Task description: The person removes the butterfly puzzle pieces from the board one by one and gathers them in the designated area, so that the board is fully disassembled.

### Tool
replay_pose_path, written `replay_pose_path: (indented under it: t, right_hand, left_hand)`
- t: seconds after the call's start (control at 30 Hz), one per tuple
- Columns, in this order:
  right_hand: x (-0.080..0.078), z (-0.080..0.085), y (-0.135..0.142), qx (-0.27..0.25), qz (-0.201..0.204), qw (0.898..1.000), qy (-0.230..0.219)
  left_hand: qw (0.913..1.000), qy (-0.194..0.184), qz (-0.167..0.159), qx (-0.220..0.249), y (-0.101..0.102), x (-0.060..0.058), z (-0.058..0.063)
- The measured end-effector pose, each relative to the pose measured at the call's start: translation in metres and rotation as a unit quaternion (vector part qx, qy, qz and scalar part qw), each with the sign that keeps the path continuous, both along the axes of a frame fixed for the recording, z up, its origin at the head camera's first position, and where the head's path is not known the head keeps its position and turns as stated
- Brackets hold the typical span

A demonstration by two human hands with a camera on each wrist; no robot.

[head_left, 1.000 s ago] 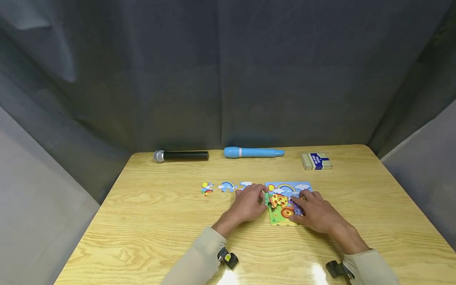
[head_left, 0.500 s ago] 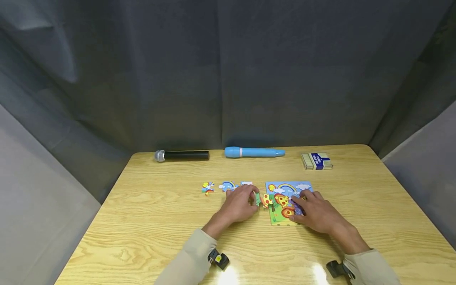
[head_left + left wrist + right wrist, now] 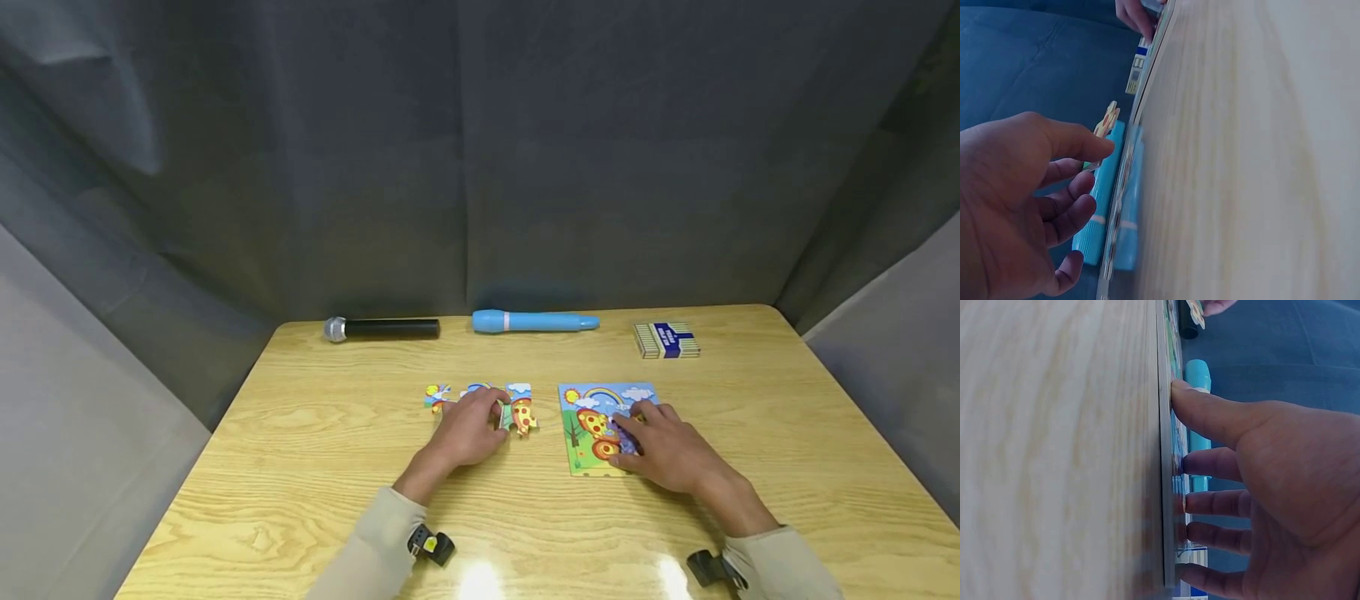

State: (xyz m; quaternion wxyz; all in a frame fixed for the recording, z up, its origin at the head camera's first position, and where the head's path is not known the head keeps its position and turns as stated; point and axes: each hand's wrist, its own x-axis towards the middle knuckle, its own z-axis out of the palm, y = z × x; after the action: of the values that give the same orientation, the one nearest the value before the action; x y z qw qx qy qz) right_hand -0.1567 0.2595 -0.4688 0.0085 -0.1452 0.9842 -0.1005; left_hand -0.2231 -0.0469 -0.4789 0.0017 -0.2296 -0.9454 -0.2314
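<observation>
Thumb and fingers of my left hand [image 3: 467,427] pinch a puzzle piece [image 3: 523,416], yellow with red dots and a green end. It is raised off the table in the left wrist view, where the piece [image 3: 1107,120] juts past the thumb. Behind that hand lie loose pieces: a sun piece [image 3: 432,392] and a white-cloud piece [image 3: 519,389], with a rainbow piece partly hidden between them. To the right is a flat puzzle board [image 3: 588,457] with a sun, rainbow and red-dotted yellow figure. My right hand [image 3: 675,446] rests spread fingertips on its right side, covering part of the picture.
Along the back of the wooden table [image 3: 300,467] lie a black microphone [image 3: 393,328], a thick blue pen-shaped object [image 3: 536,322] and a striped pack with a blue label [image 3: 667,340]. A dark curtain [image 3: 465,167] hangs behind the far edge.
My left hand has carried the puzzle piece leftward off the board, toward the loose pieces. The board's left part shows more now. My right hand has stayed in place.
</observation>
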Motion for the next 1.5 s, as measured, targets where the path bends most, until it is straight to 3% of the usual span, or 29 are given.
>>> replay_pose_path:
  t: [0.37, 0.77, 1.0, 1.5]
  right_hand:
    - [0.001, 0.002, 0.0, 0.003, 0.002, 1.0, -0.001]
    - [0.002, 0.0, 0.002, 0.005, 0.003, 1.0, 0.004]
    - [0.002, 0.002, 0.001, 0.003, 0.009, 1.0, 0.007]
    - [0.002, 0.003, -0.001, 0.0, 0.005, 1.0, 0.0]
  left_hand:
    - [0.9994, -0.005, 0.033, -0.006, -0.029, -0.003, -0.001]
    - [0.9968, -0.038, 0.07, -0.007, -0.061, -0.005, 0.001]
    - [0.9958, -0.037, 0.083, -0.012, -0.077, -0.004, 0.0]
    - [0.9909, -0.079, 0.106, -0.026, -0.102, -0.004, 0.0]
